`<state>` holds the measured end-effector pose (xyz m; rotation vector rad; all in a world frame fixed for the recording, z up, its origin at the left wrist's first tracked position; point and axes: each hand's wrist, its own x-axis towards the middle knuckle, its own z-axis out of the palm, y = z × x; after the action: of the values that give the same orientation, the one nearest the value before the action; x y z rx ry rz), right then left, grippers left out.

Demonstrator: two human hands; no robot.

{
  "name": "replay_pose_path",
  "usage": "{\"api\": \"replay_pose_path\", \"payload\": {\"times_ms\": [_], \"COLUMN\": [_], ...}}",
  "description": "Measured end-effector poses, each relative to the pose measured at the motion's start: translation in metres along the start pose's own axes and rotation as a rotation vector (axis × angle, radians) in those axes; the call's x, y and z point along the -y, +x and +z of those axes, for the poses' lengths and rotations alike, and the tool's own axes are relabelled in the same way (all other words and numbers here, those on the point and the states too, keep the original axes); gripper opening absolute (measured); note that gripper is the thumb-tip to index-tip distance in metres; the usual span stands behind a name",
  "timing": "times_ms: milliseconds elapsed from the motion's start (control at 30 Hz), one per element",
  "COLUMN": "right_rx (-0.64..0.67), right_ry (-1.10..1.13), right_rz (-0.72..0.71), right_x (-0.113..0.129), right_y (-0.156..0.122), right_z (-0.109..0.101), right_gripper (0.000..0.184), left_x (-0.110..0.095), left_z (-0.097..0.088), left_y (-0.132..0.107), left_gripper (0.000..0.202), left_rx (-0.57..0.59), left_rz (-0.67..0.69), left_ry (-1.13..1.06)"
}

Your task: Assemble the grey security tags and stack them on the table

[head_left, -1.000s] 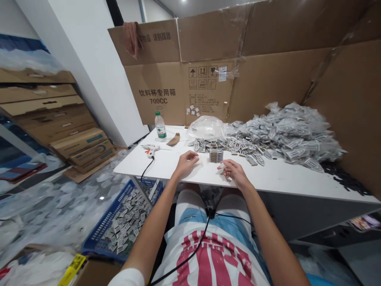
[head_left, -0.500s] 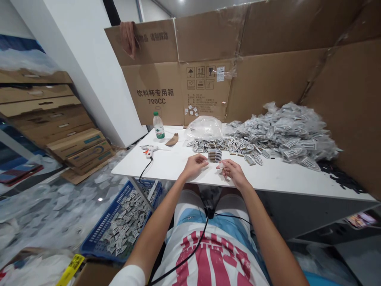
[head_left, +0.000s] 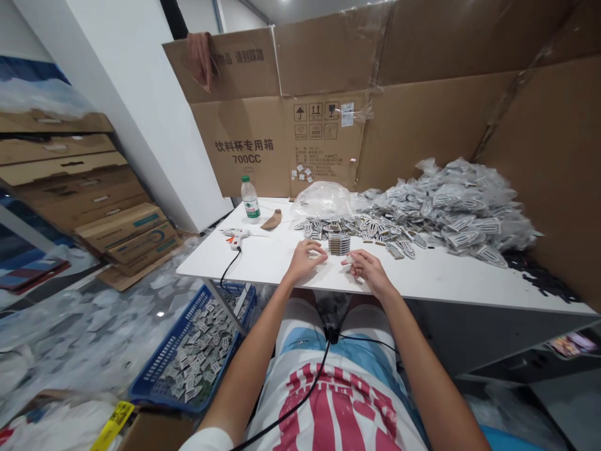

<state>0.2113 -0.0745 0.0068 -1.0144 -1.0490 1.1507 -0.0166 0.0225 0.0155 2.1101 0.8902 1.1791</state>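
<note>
My left hand (head_left: 306,259) is at the table's front edge, its fingers curled and thumb and forefinger tips together. Whatever may be between those tips is too small to make out. Across a short gap, my right hand (head_left: 367,268) pinches a small whitish piece (head_left: 349,259) between thumb and forefinger, the other fingers curled in. Just beyond both hands stands a neat stack of flat grey-and-white pieces with brownish edges (head_left: 339,245). Behind it lies a loose spread of similar flat pieces (head_left: 370,227), striped in white and grey.
A heap of bagged pieces (head_left: 460,207) fills the right rear, beside black parts (head_left: 539,279). At left are a glue gun (head_left: 238,238), a bottle (head_left: 250,199) and a brown scrap (head_left: 272,219). Cardboard (head_left: 323,144) walls the back. A blue basket (head_left: 154,376) stands below.
Both hands stay almost in place, with only slight finger movement. The stack has not moved, and the whole view has shifted very slightly.
</note>
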Motion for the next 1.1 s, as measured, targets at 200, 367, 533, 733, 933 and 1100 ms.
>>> {"api": "replay_pose_path", "payload": {"times_ms": [200,367,533,733,933,1100], "right_rx": [0.005,0.026,0.058,0.032,0.042,0.038], "right_ry": [-0.001,-0.006,0.009,0.007,-0.032,-0.078], "right_rz": [-0.005,0.0,0.008,-0.005,-0.017,-0.026], "right_x": [-0.004,-0.004,-0.004,-0.004,-0.006,-0.006], "right_y": [0.002,0.003,0.002,0.001,0.001,0.002], "right_z": [-0.002,-0.002,-0.003,-0.003,-0.003,-0.003], "right_gripper": [0.044,0.045,0.042,0.043,0.043,0.046], "left_x": [-0.003,-0.012,-0.014,-0.014,-0.015,-0.011], "left_z": [0.002,0.01,0.024,0.029,0.03,0.031], "left_y": [0.004,0.013,0.006,-0.002,-0.004,-0.003], "left_gripper": [0.039,0.044,0.046,0.046,0.05,0.045], "left_rx": [0.092,0.112,0.141,0.241,0.215,0.187], "left_rz": [-0.148,-0.201,-0.229,-0.222,-0.187,-0.148], "left_ry": [-0.305,-0.556,-0.617,-0.59,-0.582,-0.529]}}
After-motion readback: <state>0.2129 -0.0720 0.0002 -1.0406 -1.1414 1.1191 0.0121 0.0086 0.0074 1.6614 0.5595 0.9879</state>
